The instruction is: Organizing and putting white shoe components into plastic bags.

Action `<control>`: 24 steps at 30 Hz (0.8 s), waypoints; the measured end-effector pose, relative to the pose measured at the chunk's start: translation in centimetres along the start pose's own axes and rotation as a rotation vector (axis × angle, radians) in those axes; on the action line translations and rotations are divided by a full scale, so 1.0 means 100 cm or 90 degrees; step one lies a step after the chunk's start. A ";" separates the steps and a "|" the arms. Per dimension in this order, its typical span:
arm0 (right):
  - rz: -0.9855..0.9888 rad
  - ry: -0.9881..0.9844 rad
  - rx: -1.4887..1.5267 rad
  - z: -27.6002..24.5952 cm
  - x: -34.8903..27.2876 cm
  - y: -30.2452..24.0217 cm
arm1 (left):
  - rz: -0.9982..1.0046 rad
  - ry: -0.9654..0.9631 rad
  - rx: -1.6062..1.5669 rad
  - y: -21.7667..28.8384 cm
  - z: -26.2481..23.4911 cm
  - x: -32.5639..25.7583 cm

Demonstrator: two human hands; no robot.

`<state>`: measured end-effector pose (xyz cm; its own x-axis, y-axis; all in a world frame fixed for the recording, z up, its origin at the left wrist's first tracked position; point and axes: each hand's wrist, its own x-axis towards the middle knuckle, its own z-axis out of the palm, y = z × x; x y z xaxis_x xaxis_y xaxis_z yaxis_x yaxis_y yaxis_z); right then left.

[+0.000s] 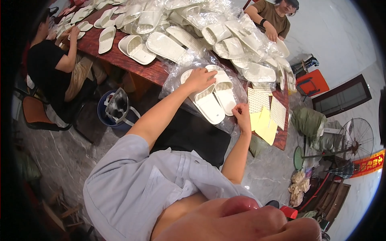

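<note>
A pair of white slippers (pixel 213 100) lies inside a clear plastic bag (pixel 177 78) on the near edge of a dark red wooden table (pixel 132 64). My left hand (pixel 200 78) rests on top of the slippers' heel end, fingers bent over them. My right hand (pixel 242 113) pinches the bag's edge beside the slippers, just left of some yellow paper slips (pixel 263 124).
Several loose and bagged white slippers (pixel 169 46) cover the table. White perforated insoles (pixel 259 98) lie by the yellow slips. A person in black sits at left, another in an olive shirt at far right. A blue bucket (pixel 105 116), fan (pixel 356 138) and orange stool (pixel 313 82) stand around.
</note>
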<state>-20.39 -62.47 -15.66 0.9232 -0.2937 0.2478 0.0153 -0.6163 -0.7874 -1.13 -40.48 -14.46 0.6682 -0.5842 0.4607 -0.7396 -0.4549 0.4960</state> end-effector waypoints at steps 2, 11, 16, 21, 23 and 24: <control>-0.003 0.005 -0.005 0.000 0.000 -0.001 | 0.006 0.009 -0.001 0.001 -0.002 -0.001; 0.080 0.050 0.047 0.004 0.002 0.007 | -0.082 -0.062 0.127 0.058 -0.023 -0.005; 0.017 0.030 -0.105 -0.009 0.010 -0.036 | -0.120 -0.044 0.143 0.056 -0.007 -0.006; 0.063 0.000 -0.315 -0.007 0.019 -0.041 | -0.120 -0.036 0.206 0.057 0.010 -0.009; 0.140 0.022 -0.413 -0.003 0.031 -0.049 | -0.117 -0.030 0.210 0.057 0.012 -0.006; 0.189 0.036 -0.397 -0.001 0.035 -0.047 | -0.119 -0.040 0.192 0.061 0.008 -0.005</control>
<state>-17.30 -60.70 -11.05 0.8325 -0.5421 0.1140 -0.4743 -0.8039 -0.3588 -6.03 -43.51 -12.26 0.7949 -0.5077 0.3323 -0.6018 -0.7300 0.3241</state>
